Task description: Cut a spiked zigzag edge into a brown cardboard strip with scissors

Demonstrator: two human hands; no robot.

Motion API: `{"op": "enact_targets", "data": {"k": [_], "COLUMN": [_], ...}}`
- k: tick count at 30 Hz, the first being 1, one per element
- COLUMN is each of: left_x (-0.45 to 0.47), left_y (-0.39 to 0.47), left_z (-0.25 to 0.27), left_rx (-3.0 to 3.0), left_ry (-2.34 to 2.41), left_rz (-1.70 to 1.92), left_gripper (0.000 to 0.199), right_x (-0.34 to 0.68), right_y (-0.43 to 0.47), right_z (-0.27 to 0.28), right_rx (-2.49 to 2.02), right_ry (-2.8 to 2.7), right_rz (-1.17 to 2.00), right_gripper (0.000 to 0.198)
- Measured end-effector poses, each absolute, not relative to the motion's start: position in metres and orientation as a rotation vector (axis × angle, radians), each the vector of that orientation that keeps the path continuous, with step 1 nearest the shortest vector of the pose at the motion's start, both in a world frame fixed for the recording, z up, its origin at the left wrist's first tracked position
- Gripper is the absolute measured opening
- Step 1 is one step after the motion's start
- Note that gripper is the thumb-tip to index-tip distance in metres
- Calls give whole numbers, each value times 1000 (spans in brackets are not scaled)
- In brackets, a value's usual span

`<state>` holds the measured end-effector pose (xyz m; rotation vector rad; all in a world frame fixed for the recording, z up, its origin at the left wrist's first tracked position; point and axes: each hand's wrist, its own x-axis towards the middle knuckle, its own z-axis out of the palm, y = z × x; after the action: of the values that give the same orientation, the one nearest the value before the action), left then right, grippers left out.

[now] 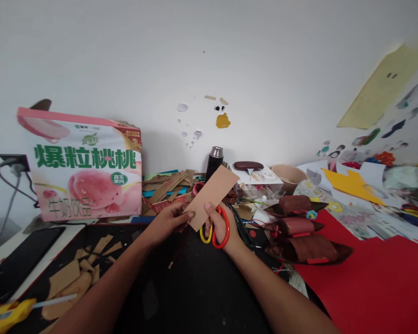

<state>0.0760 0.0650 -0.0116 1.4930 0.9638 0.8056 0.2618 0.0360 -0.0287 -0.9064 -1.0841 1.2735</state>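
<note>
A rectangular strip of brown cardboard (214, 192) is held up at a slant over the black mat. My left hand (172, 220) pinches its lower left edge between thumb and fingers. My right hand (223, 227) has its thumb pressed on the strip's lower right side, and a pair of scissors (222, 244) with one red and one yellow handle loop hangs in that same hand. The scissors' blades are hidden behind the cardboard and hand.
Cardboard scraps (71, 278) and a yellow glue gun (12, 315) lie at left. A pink drink carton (87, 167) stands behind. Brown model boats (306, 248) sit beside red paper (379, 283) at right. A black thermos (215, 162) stands against the wall.
</note>
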Motion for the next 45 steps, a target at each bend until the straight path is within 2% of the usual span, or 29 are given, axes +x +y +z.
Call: {"op": "enact_targets", "data": {"k": [8,21,28,45], "left_x": [71,63,62,65], "left_y": [68,75,77,72], "left_z": [-15,-22,-25,-25], "left_rx": [1665,1753,1853,1283], "left_ry": [1017,1041,1180,873], "left_rz": [858,809,894,859], "left_gripper": [48,44,39,39], "right_x": [260,260,260,261], "right_y": [34,32,31,35], "right_z": [-29,-29,-29,-27], "right_rx": [-940,-934,-953,-864], "right_ry": [-1106,-1169,-1189,-1041], "right_rz": [1262,1245,1242,1407], "right_gripper": [50,45,40,46]}}
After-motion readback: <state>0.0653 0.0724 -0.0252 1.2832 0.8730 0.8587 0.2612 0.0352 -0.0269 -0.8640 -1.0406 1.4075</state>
